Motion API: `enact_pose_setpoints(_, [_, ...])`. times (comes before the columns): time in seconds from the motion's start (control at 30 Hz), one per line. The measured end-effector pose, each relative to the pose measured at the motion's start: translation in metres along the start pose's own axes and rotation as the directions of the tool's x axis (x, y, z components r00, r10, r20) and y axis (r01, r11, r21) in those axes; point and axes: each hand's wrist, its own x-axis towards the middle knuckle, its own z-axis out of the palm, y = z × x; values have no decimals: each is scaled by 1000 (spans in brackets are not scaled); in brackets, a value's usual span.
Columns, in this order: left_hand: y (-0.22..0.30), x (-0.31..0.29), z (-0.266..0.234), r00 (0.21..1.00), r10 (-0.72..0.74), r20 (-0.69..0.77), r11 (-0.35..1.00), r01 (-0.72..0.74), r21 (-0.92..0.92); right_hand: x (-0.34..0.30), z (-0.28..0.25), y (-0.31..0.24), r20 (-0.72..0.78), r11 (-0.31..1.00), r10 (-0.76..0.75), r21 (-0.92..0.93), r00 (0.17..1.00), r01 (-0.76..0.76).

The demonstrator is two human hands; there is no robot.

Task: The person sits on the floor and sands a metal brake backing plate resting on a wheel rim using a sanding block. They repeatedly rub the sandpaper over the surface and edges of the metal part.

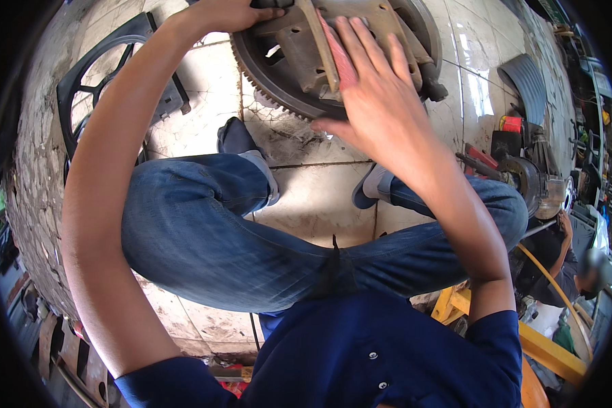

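Note:
A large dark flywheel (273,80) with gear teeth round its rim lies on the floor in front of me, partly cut off by the top edge. On it sits a grey-brown metal plate (299,58) with holes, crossed by a narrow raised metal bar (318,42). My right hand (382,102) lies flat with fingers stretched over a reddish strip (338,54) beside the bar; I cannot tell what the strip is made of. My left hand (228,13) is closed at the plate's far left, round something dark at the picture's edge.
A black frame-like part (109,75) leans at the left. To the right lie a grey ribbed curved piece (525,85) and a power tool (523,180). Yellow metal bars (551,353) stand at lower right, near another person (557,272). My crossed legs are close to the flywheel.

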Motion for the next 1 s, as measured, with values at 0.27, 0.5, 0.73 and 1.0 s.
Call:
enact_pose_setpoints(0.27, [-12,3,9,999,-23,-24,999,24,41,-5,-1,1,-9,999,-6,54,1000,6])
enact_pose_setpoints(0.5, [-16,9,9,999,5,-32,1000,-4,23,14,5,9,-2,997,3,81,1000,-3])
enact_pose_setpoints(0.73, [-16,5,11,999,-51,-7,999,51,4,-1,-9,6,90,998,-21,69,996,15])
enact_pose_setpoints(1.0, [-19,8,13,1000,11,-29,1000,-10,22,22,2,14,-40,998,-48,39,998,50])
